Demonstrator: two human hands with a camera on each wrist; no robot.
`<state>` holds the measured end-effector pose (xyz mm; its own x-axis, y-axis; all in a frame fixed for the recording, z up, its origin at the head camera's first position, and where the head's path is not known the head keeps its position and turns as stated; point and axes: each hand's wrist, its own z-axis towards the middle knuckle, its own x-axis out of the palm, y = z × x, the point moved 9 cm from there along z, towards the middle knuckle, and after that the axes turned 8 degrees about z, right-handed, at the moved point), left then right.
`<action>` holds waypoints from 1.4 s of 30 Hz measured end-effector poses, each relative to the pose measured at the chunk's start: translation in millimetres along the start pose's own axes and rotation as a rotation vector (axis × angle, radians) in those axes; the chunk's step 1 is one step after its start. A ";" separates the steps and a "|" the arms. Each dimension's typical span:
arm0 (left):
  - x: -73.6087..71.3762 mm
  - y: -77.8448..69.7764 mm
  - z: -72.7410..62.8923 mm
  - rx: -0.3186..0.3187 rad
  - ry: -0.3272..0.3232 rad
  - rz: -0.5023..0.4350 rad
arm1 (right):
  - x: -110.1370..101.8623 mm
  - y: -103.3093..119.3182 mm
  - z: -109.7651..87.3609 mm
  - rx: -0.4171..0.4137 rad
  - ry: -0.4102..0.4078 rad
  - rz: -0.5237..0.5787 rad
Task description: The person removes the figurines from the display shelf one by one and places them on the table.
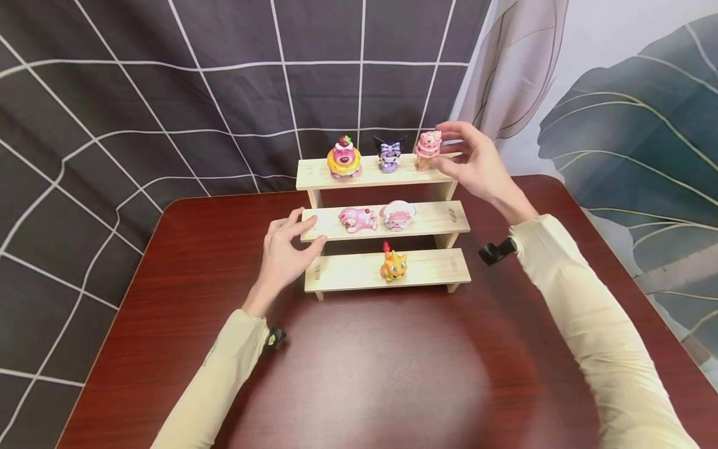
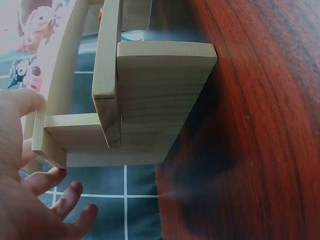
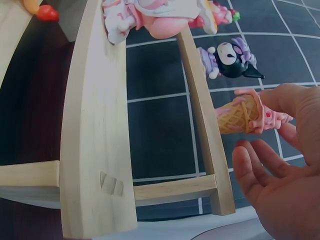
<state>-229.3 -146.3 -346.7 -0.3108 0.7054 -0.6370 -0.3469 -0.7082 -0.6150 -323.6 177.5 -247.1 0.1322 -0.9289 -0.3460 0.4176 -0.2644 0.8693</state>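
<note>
A person's cream sleeves point(image 1: 578, 293) stretch across a polished red-brown table point(image 1: 359, 374) toward a three-tier wooden stand point(image 1: 434, 268), where, nearest the onlookers, an orange cat figurine point(image 1: 394, 269) sits on the lowest board. One tier back, the left hand point(image 1: 283, 249) pinches the left end of the middle board point(image 1: 434, 218), apparently bracing it; farther along lie a sprawled pink figurine point(image 1: 357, 219) and, just beside it, a pink-and-white figurine point(image 1: 397, 215). Farthest back, an ice-cream cone figurine point(image 1: 429, 146) is upright toward the right of the top board point(image 1: 314, 174), near a purple figurine point(image 1: 389, 157) and a bear in a yellow ring point(image 1: 344, 162). The step in hand looks like setting or straightening the cone; the next move seems to call for a light touch until it stands unaided, sparing its purple neighbor. The right hand point(image 1: 479, 165), well apart from the left, reaches in from the side, fingers curved toward the pink top, thumb low by the cone; whether it truly grips, we cannot tell. Behind hangs a dark, white-gridded curtain point(image 1: 235, 93).
</note>
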 end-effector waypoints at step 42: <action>-2.1 -1.8 1.6 0.002 0.008 0.007 | 5.2 1.7 2.2 -0.005 0.004 -0.045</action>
<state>-229.4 -146.5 -343.5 -0.3059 0.7004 -0.6449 -0.3468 -0.7128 -0.6096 -324.2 171.6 -246.6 0.1170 -0.9150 -0.3862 0.4281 -0.3045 0.8509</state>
